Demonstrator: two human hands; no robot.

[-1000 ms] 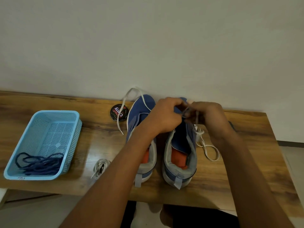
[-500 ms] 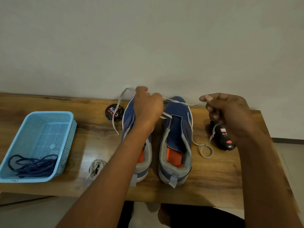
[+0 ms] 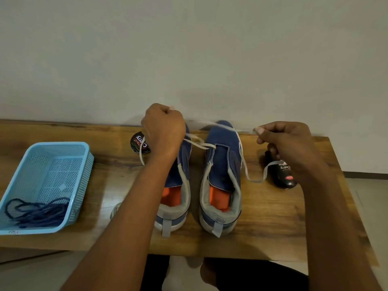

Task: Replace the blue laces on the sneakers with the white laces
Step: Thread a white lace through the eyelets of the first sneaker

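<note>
Two blue sneakers with orange insoles stand side by side on the wooden table, heels toward me. A white lace (image 3: 199, 144) runs through the front eyelets of the right sneaker (image 3: 222, 175). My left hand (image 3: 163, 129) grips one end of it above the toe of the left sneaker (image 3: 178, 185), which my forearm partly hides. My right hand (image 3: 287, 143) pinches the other end, pulled out to the right, and its slack loops down beside the shoe. The blue laces (image 3: 35, 211) lie in the light blue basket (image 3: 81, 169).
A round shoe polish tin (image 3: 138, 143) lies behind the left sneaker. A dark polish bottle (image 3: 283, 175) lies right of the right sneaker, under my right hand. A coiled second white lace (image 3: 115, 210) peeks out beside my left forearm. The wall stands just behind the table.
My hands have parted from the right sneaker's tongue, drawing the white lace ends out to the left and right. The lace now runs taut across the toe.
</note>
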